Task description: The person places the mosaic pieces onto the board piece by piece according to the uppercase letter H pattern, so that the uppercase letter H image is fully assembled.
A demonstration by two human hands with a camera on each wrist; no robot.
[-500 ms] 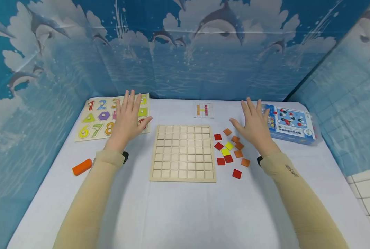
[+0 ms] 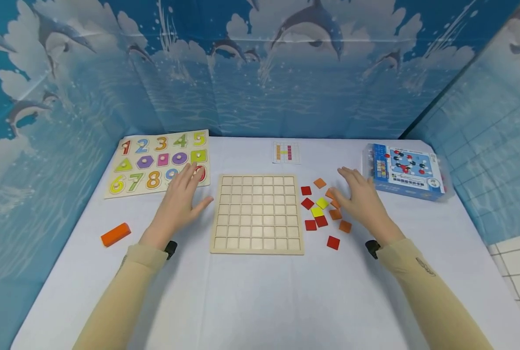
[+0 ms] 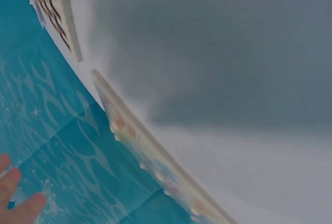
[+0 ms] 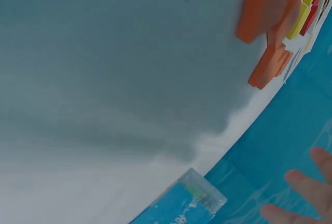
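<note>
In the head view my left hand (image 2: 176, 204) hovers with fingers extended between the number puzzle board (image 2: 128, 189) and the wooden grid board (image 2: 257, 251). It holds nothing. My right hand (image 2: 365, 201), also holding nothing, is over the right side of the loose tiles, its thumb partly covering some orange ones. Red tiles (image 2: 333, 243), yellow tiles (image 2: 322, 203) and orange tiles (image 2: 345, 226) lie scattered right of the grid board. The right wrist view shows orange tiles (image 4: 267, 66) close by and spread fingers (image 4: 306, 187) at the lower right.
A small pattern card (image 2: 287, 153) lies behind the grid board. At the back right sits a blue box (image 2: 410, 170) with molecule pictures. An orange block (image 2: 116, 235) is on the left of the white tablecloth (image 2: 251, 301). A dolphin-print curtain (image 2: 260, 97) borders the table's back.
Both hands have drawn back toward the body and lowered. My left hand uncovers most of the puzzle board; my right hand now overlaps some orange tiles and has moved off the blue box.
</note>
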